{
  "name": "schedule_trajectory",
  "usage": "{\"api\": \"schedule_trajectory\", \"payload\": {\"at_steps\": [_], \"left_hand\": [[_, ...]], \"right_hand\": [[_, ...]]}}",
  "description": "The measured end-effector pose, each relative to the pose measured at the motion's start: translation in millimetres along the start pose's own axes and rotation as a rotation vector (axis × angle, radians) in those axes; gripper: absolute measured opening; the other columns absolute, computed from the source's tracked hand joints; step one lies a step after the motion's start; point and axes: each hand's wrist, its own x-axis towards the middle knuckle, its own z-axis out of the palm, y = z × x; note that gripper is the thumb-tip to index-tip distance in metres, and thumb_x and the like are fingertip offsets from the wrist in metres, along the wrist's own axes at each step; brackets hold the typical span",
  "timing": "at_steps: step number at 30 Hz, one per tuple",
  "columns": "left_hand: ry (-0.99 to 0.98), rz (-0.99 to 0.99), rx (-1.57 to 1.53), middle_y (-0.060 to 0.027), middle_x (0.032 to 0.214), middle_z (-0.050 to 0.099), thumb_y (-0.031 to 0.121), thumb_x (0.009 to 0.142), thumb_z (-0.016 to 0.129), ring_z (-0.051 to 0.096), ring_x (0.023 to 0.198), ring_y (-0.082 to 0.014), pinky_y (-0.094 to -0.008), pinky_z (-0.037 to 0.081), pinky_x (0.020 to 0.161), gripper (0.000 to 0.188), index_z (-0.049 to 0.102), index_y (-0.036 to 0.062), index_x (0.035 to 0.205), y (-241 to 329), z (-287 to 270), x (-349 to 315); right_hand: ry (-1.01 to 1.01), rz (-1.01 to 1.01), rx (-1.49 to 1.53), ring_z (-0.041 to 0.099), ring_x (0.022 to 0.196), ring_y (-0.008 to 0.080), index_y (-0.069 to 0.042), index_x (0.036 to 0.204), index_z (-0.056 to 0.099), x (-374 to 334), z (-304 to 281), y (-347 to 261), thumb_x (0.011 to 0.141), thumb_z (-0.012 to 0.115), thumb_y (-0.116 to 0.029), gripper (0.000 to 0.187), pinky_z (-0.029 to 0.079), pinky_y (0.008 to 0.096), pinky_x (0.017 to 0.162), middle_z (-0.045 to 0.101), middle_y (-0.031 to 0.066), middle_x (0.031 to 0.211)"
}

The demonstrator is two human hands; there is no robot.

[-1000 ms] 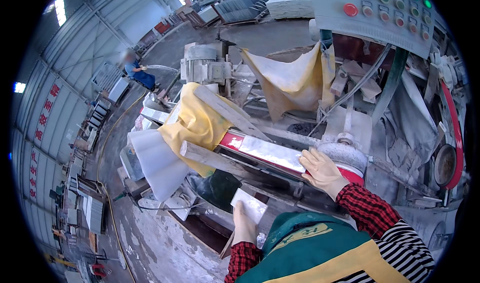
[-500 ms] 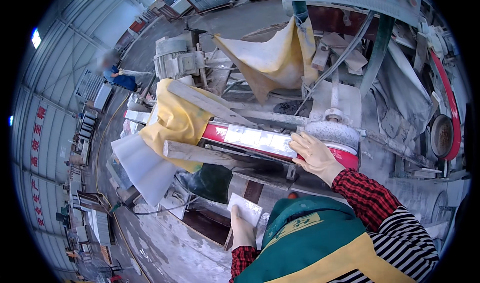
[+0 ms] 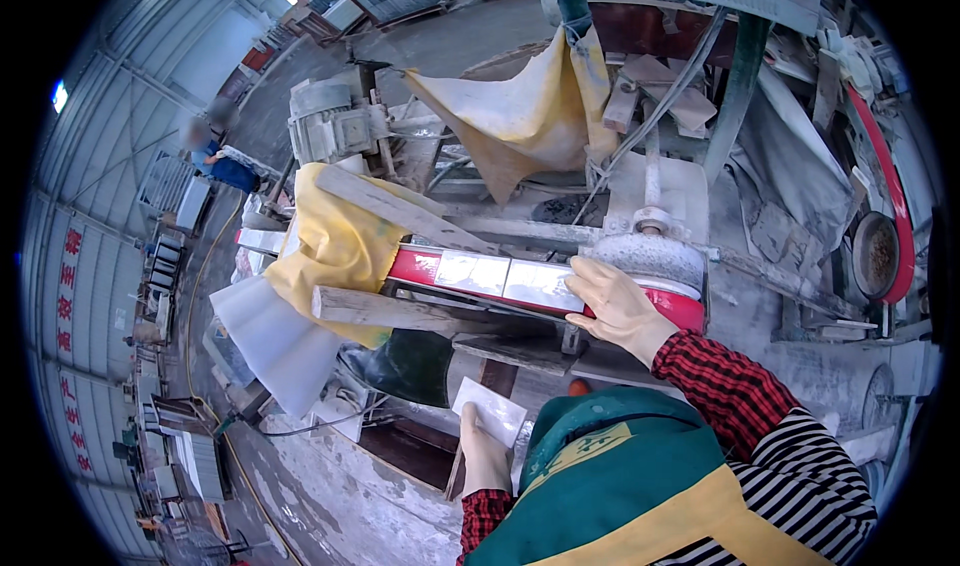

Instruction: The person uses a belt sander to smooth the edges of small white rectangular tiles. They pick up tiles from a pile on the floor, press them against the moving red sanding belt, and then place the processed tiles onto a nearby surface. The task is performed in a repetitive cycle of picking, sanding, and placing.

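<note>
Fingers beside a polishing wheel
Right hand is pressed flat, fingers together, on the tile strip touching the wheel; a slip could graze them. Left hand is clamped on a small tile.

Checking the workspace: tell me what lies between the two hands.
In the head view, a weathered wooden plank crosses between the right hand and the left hand.

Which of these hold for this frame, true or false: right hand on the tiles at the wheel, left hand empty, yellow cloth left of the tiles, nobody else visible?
1. The right hand rests on the row of pale tiles beside the round polishing wheel. True.
2. The left hand is empty. False: it holds a pale tile.
3. A yellow cloth lies left of the tile row. True.
4. Nobody else is visible. False: another person stands far left.
</note>
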Motion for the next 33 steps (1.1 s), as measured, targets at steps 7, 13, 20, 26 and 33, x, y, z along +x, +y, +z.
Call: {"api": "schedule_trajectory", "payload": {"at_steps": [7,13,20,26,33], "left_hand": [[0.001,0.004,-0.007,-0.0107,0.141,0.07,0.051,0.108,0.057,0.068,0.124,-0.032,-0.0478,0.053,0.106,0.057,0.062,0.01,0.148,-1,0,-5],[0.021,-0.011,-0.041,-0.0109,0.141,0.07,0.051,0.108,0.056,0.068,0.124,-0.0311,-0.0461,0.054,0.106,0.057,0.063,0.0086,0.146,3,2,-8],[0.004,0.001,-0.058,-0.0121,0.144,0.068,0.051,0.11,0.054,0.066,0.128,-0.0321,-0.0479,0.052,0.109,0.059,0.061,0.0074,0.149,1,-2,-7],[-0.04,-0.009,0.003,-0.0148,0.154,0.061,0.055,0.109,0.057,0.059,0.139,-0.0344,-0.0505,0.047,0.118,0.067,0.055,0.0076,0.157,-6,-23,9],[0.028,-0.005,0.006,-0.0094,0.139,0.07,0.05,0.109,0.059,0.07,0.12,-0.0317,-0.0498,0.058,0.1,0.056,0.062,0.0098,0.147,0,-3,-1]], "right_hand": [[-0.051,-0.006,-0.021,0.063,0.11,0.0388,0.001,0.119,0.061,8,10,5,0.074,0.092,-0.019,0.058,0.055,0.0469,0.098,0.057,0.0177,0.117],[-0.034,-0.045,-0.036,0.064,0.11,0.0391,0.002,0.121,0.061,4,14,12,0.074,0.092,-0.018,0.06,0.056,0.047,0.096,0.057,0.0177,0.118],[-0.061,-0.034,-0.083,0.064,0.117,0.0397,0.001,0.127,0.06,-3,13,12,0.076,0.091,-0.019,0.063,0.055,0.0472,0.101,0.059,0.0189,0.126],[-0.059,-0.024,-0.165,0.064,0.117,0.0355,-0.003,0.123,0.061,-9,7,10,0.083,0.085,-0.027,0.053,0.054,0.0449,0.102,0.06,0.0151,0.133],[-0.118,-0.014,-0.195,0.066,0.113,0.0327,-0.003,0.126,0.061,-14,8,18,0.083,0.086,-0.031,0.058,0.054,0.0435,0.101,0.059,0.0131,0.127]]}}
